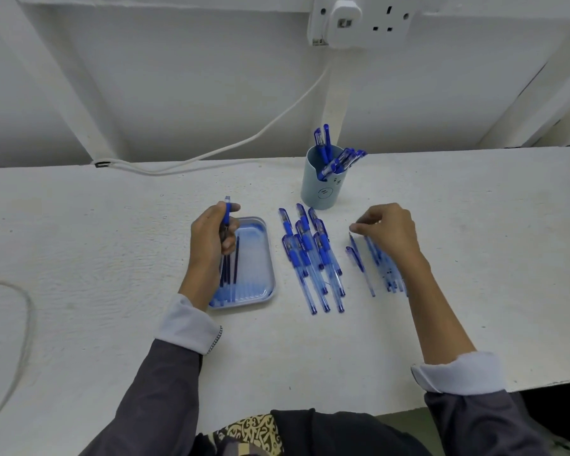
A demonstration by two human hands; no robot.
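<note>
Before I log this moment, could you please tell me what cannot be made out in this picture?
- Head view: whether the right hand pinches anything; too small and blurred to tell.
- The pen parts under that hand, partly covered by it.
- The lower end of the pen in the left hand, hidden by its fingers.
- The inside of the cup, hidden by its wall.

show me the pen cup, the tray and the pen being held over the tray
pen cup (323, 192): head view, front wall below the rim
tray (254, 258): head view, bare floor right of the refills
held pen (227, 212): head view, blue section near its top end
</note>
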